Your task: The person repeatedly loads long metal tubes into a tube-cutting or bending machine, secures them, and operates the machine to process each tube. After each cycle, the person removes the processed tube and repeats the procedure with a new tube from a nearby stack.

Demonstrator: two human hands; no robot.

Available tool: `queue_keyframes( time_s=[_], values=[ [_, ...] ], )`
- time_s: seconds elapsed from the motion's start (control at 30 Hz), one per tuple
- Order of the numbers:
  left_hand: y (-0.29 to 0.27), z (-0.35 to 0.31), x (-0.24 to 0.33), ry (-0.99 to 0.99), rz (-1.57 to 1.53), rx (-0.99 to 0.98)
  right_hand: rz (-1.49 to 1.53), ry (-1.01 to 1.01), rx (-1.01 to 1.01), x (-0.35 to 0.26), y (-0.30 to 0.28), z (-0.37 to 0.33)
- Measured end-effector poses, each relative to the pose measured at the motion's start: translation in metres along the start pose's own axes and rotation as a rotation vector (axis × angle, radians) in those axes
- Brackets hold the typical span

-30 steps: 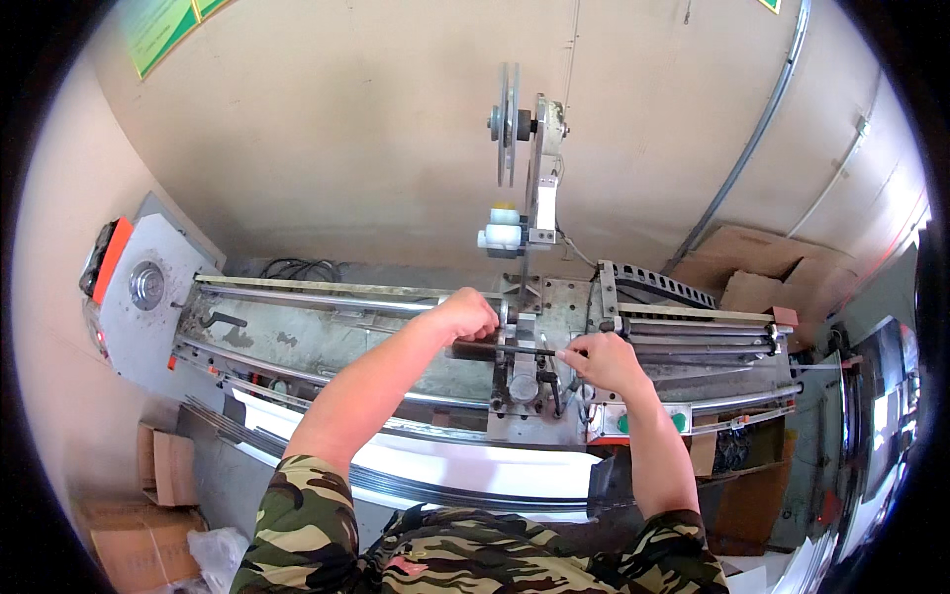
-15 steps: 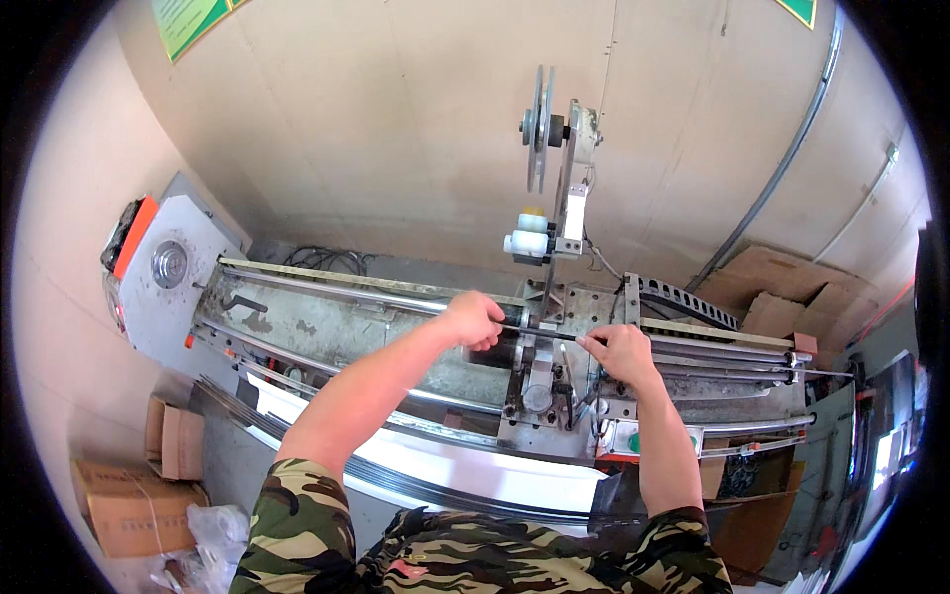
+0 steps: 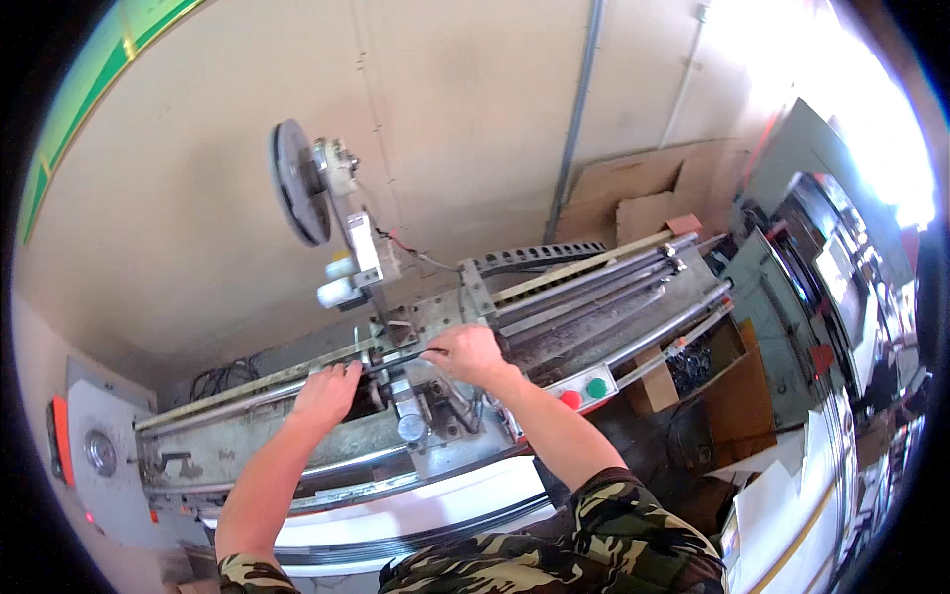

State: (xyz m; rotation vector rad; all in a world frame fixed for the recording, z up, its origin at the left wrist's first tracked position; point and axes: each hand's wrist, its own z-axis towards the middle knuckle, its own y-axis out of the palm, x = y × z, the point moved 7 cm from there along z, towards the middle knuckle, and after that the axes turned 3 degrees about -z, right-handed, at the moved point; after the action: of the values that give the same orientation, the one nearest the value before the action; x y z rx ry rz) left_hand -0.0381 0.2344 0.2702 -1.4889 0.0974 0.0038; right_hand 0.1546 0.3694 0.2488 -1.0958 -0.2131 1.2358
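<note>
A thin dark rod (image 3: 395,362) runs between my two hands over the carriage of a long metal machine. At its left part, my left hand (image 3: 331,392) is closed around it, next to the carriage's left side. My right hand (image 3: 465,353) pinches the rod farther right, fingers bent over it; its fingertips are partly hidden. Below the rod stands a round-ended metal clamp (image 3: 409,411) on the carriage. Above rises an upright arm bearing a grey reel (image 3: 299,183) and white rollers (image 3: 339,291).
The machine's polished rails (image 3: 604,272) stretch to both sides. A panel with a red and a green button (image 3: 596,388) sits below my right forearm. Cardboard sheets (image 3: 643,188) lean on the back wall. Long dark strips (image 3: 396,544) lie along the front.
The view has swung to the right and tilted. My hands have come closer together along the rod, which both still hold.
</note>
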Motion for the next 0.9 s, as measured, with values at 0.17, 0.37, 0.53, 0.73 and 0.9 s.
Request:
queue_keyframes(
  time_s=[0.17,0.37,0.53,0.73,0.9],
  values=[
    [0.014,0.011,-0.035,-0.175,-0.667,0.090,-0.077,0.047,0.218,-0.002,-0.022,-0.023],
    [0.023,0.008,-0.039,-0.247,-0.859,-0.057,-0.313,0.247,0.427,-0.017,-0.099,-0.122],
    [0.008,0.014,-0.022,-0.129,-0.594,0.021,-0.507,0.356,0.322,0.034,-0.111,-0.226],
    [0.006,0.018,-0.015,-0.184,-0.575,0.046,-0.235,0.514,0.236,0.047,-0.143,-0.140],
    [0.007,0.030,-0.028,-0.295,-0.665,-0.028,-0.131,-0.031,0.017,-0.001,-0.076,-0.013]
  ],
)
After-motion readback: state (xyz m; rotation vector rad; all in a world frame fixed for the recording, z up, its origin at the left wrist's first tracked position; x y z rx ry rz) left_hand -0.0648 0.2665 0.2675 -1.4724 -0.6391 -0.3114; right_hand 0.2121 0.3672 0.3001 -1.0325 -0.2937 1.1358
